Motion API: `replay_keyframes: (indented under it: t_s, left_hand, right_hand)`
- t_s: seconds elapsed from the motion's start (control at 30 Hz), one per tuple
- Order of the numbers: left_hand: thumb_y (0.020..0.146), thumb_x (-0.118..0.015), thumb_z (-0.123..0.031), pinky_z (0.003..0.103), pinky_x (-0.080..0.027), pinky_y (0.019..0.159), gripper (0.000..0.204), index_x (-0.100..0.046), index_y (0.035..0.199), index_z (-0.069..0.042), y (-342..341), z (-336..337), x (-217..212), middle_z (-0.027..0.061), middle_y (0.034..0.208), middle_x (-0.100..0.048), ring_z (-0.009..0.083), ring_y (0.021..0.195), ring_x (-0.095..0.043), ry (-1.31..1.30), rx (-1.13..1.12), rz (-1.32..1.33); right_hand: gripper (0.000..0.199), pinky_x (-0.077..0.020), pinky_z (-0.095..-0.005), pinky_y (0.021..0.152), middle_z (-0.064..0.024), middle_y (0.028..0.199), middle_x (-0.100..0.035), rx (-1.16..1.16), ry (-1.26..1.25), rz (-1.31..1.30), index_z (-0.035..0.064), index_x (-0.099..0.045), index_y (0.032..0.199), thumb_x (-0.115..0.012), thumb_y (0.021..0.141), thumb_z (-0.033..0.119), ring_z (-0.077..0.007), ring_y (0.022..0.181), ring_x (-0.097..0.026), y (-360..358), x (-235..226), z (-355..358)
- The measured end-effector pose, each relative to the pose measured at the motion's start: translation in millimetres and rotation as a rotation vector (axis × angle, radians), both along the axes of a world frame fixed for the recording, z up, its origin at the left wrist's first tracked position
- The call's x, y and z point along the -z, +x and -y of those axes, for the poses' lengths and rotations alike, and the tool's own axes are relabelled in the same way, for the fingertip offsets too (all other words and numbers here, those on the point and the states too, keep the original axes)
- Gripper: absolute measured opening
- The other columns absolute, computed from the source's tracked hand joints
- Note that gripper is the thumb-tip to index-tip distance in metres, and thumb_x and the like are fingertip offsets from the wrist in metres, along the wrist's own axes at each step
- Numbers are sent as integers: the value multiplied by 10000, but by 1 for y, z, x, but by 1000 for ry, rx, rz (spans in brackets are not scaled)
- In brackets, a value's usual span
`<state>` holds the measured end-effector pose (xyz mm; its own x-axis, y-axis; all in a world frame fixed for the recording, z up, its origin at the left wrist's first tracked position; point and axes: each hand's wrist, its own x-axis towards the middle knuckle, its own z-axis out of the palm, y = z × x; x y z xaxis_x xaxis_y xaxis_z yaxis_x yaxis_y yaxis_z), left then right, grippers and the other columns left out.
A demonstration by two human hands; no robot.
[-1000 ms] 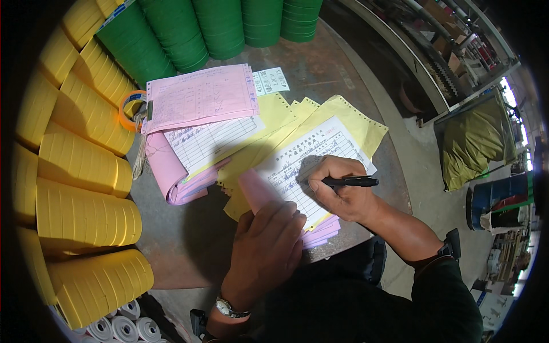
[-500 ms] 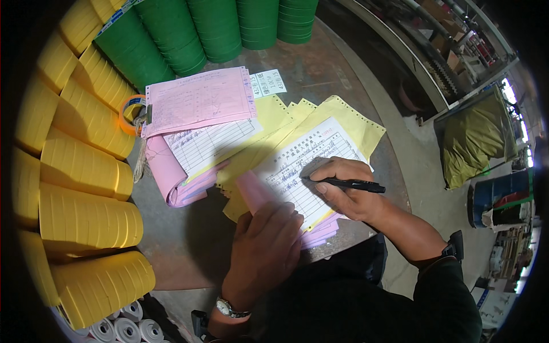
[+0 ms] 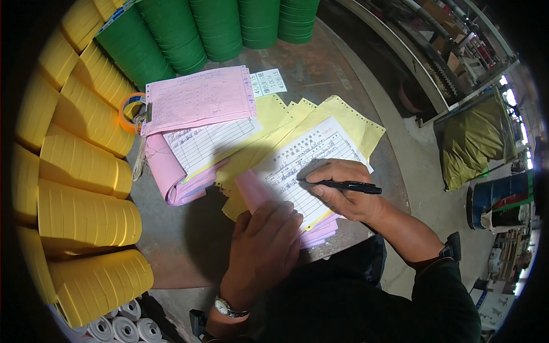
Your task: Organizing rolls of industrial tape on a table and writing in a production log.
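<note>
Paper forms — white sheet (image 3: 306,171) at frame centre — lie on the rusty round desk (image 3: 189,246); right hand (image 3: 343,191) clamps a black pen (image 3: 349,186), left hand (image 3: 263,251) presses flat, fingers together; ribbed yellow rolls (image 3: 80,211) left.

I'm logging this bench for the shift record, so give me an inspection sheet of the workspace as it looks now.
Surface: round rusty metal table.
Job's things: white form on yellow sheets; black pen.
Clutter: pink form, pink pad, orange tape roll, yellow roll stacks, green roll stacks, small white rolls.
Hands: right hand grips pen on form; left hand flat on the papers, wristwatch.
Cables: nothing seen.
Surroundings: concrete floor, olive sack, blue drum.
</note>
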<state>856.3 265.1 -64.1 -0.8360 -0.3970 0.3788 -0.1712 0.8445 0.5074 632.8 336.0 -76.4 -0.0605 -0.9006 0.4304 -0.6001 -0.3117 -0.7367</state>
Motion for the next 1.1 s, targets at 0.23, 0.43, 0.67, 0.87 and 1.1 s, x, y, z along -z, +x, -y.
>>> replay_keyframes:
  t_s: [0.23,0.43,0.67,0.87,1.1]
  left_hand:
    - [728,-729,-92,436,-460,854,366,-626,1078,-61,0,0,2,104,1136,-646,296,1095,-594,-7,-5,-4]
    - [732,-727,-93,438,-459,856,369,-624,1085,-63,0,0,2,103,1139,-644,296,1097,-594,-8,0,-2]
    - [734,-728,-97,440,-459,858,377,-623,1095,-66,0,0,0,101,1145,-643,299,1101,-594,-8,0,8]
    - [736,-728,-96,442,-458,865,376,-624,1096,-66,1,0,1,102,1147,-643,299,1105,-594,-5,2,5]
    - [738,-718,-92,439,-458,863,367,-623,1092,-61,0,0,-1,108,1141,-644,302,1103,-597,-4,0,12]
  right_hand:
    - [127,-533,-350,699,-155,916,-699,-5,-13,4,20,-659,975,-698,869,80,-292,810,-695,1,0,1]
    - [117,-528,-342,696,-155,903,-693,38,60,-12,25,-654,967,-693,871,78,-289,799,-691,2,-6,0]
    - [100,-520,-339,691,-148,880,-684,23,72,23,24,-647,946,-691,867,69,-289,799,-684,3,-7,0]
    - [103,-517,-338,681,-151,875,-684,37,68,23,23,-645,945,-693,870,75,-284,787,-684,3,-6,0]
    - [102,-515,-338,668,-154,868,-685,66,83,-18,19,-643,936,-695,872,80,-281,773,-684,4,-13,1]
